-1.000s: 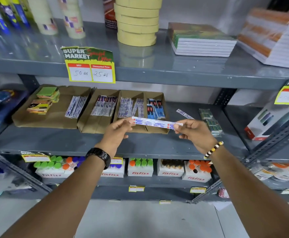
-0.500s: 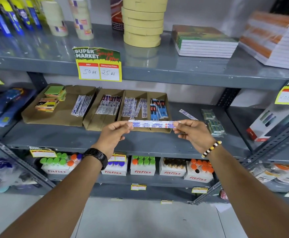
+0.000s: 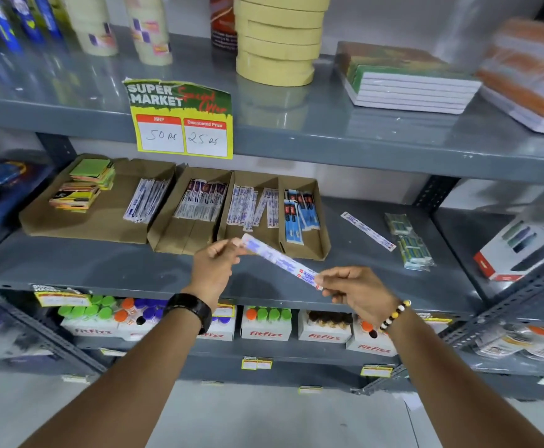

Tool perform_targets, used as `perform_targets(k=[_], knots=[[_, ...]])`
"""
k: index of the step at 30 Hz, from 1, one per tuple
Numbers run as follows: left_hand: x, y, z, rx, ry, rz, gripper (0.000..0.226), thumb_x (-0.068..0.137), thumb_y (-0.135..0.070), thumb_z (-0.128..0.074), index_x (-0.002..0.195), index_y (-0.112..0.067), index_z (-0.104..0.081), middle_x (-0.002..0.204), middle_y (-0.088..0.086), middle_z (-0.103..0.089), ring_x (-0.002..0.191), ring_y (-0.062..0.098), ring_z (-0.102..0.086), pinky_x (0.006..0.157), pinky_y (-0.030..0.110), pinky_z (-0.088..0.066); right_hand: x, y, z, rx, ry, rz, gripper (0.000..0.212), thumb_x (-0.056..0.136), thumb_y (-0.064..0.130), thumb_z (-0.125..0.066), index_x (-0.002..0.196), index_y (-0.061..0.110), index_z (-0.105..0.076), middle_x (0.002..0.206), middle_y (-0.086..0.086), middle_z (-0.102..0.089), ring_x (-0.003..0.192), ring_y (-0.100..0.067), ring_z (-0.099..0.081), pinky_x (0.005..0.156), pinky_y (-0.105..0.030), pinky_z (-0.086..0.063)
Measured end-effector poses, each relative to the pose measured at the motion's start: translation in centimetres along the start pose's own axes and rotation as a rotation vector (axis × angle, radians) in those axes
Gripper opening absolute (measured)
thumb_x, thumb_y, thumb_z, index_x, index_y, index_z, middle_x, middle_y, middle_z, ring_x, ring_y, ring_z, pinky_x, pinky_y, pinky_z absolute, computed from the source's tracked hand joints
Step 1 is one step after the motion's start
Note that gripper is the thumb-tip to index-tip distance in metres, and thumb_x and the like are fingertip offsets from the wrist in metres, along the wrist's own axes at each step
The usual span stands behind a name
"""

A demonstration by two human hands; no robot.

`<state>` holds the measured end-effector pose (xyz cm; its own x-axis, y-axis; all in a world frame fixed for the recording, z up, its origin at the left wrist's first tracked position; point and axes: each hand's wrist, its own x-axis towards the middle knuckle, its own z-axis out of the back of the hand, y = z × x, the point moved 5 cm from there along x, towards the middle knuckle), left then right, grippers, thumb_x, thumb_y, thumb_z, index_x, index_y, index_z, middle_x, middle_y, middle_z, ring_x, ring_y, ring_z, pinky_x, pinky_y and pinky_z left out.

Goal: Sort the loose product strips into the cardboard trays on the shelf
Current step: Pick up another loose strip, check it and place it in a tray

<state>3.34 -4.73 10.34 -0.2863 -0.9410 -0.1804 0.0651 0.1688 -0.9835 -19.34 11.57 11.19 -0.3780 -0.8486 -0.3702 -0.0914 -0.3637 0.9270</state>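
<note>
Pinching opposite ends of a long white product strip with blue and red print (image 3: pixel 282 260), the left hand (image 3: pixel 214 265) and right hand (image 3: pixel 358 291) hold it slanted above the front edge of the grey metal shelf (image 3: pixel 135 263). Each grip is narrow, closed on the strip. Brown cardboard trays (image 3: pixel 324 247) sit just behind, and another loose white strip (image 3: pixel 367 231) lies to their right.
</note>
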Motion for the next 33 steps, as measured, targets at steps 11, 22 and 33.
perform_targets(k=[11, 22, 33], knots=[[2.8, 9.0, -0.5, 1.246, 0.264, -0.600, 0.056, 0.097, -0.050, -0.036, 0.131, -0.010, -0.058, 0.137, 0.013, -0.060, 0.128, 0.036, -0.053, 0.107, 0.051, -0.042, 7.4, 1.3, -5.7, 0.351, -0.276, -0.002, 0.016, 0.082, 0.007, -0.075, 0.097, -0.001, -0.073, 0.080, -0.011, -0.072, 0.066, -0.015, -0.066, 0.061, -0.024, -0.058], [3.0, 9.4, -1.0, 1.298, 0.284, -0.621, 0.055, 0.097, -0.041, -0.039, 0.141, -0.012, -0.051, 0.149, 0.010, -0.050, 0.137, 0.033, -0.045, 0.114, 0.054, -0.033, 15.9, 3.6, -10.9, 0.405, -0.299, -0.076, 0.015, 0.090, -0.008, -0.058, 0.080, 0.001, -0.064, 0.091, -0.014, -0.070, 0.084, -0.025, -0.071, 0.078, -0.033, -0.060], [3.2, 10.2, -1.0, 1.378, 0.270, -0.631, 0.059, 0.102, -0.044, -0.020, 0.150, -0.016, -0.038, 0.157, 0.005, -0.039, 0.146, 0.030, -0.032, 0.118, 0.051, -0.019, 11.8, 2.0, 5.2, 0.011, -0.677, 0.096, 0.014, 0.083, -0.002, -0.062, 0.091, 0.003, -0.073, 0.073, -0.011, -0.070, 0.063, -0.017, -0.067, 0.069, -0.029, -0.059]])
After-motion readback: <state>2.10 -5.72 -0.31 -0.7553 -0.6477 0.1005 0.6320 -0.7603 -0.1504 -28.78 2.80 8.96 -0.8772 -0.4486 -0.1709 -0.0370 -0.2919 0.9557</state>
